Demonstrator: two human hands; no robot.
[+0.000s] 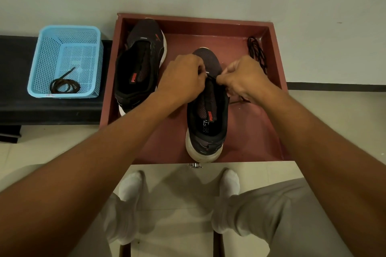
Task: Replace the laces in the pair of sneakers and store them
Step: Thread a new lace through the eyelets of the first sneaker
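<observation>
Both hands met over the front of the nearer sneaker [205, 119], which stood upright in the red tray [246, 127] with its heel toward the person. The left hand [181, 78] was curled over the shoe's left side at the lowest eyelets, its fingers [201, 73] bent down against the upper; what they had hold of could not be told. The right hand [243, 78] was curled on the opposite side, its fingers [222, 80] pinching a dark lace [242, 100] right at the front of the tongue, with a loose stretch of it trailing on the tray floor under the wrist.

The second sneaker [140, 62] lay at the tray's left wall, well apart from the hands and unlaced. A spare bundle of dark laces [257, 52] sat in the tray's far right corner. Another coiled lace [64, 85] lay in the blue basket [37, 62] on the dark surface [12, 81] to the left.

A red "PUMA" label showed on each tongue. The nearer shoe's insole read "SOFT", the rest hidden.
</observation>
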